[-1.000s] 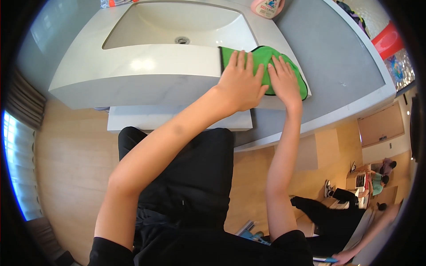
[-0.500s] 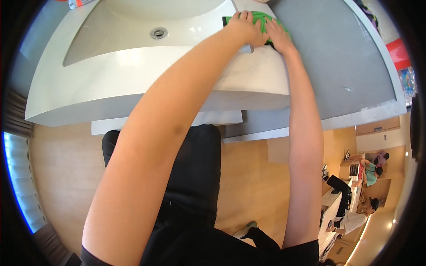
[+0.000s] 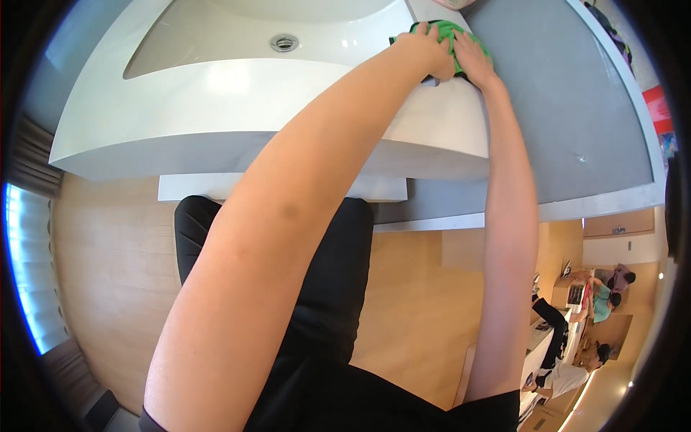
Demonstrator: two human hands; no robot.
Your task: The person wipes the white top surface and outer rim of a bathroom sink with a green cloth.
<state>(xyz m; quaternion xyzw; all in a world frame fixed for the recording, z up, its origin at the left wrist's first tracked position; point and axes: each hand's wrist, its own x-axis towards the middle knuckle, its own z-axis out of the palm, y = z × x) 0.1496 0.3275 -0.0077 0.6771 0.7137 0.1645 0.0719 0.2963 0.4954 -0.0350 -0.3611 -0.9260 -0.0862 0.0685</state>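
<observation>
A green cloth (image 3: 448, 31) with dark edging lies bunched at the right end of a white sink counter (image 3: 216, 90), by the divider beside the basin. Over its left part my left hand (image 3: 429, 55) is closed, fingers bent into the fabric. My right hand (image 3: 475, 62) grips the right part, its fingers slightly apart across the green folds. Both hands are close together, and much of the cloth is hidden under them. The basin (image 3: 209, 43) with its round metal drain (image 3: 284, 43) is to the left of my hands.
A grey panel with a pale rim (image 3: 568, 101) borders the counter on the right. Part of a pinkish object (image 3: 453, 3) shows at the top edge. Something red (image 3: 657, 108) is at the far right. Several people (image 3: 568, 378) are at tables in the right background.
The whole view has shifted, so the counter appears farther right. Both hands stay on the cloth at the same corner. Less of its dark left edge shows beside my left hand.
</observation>
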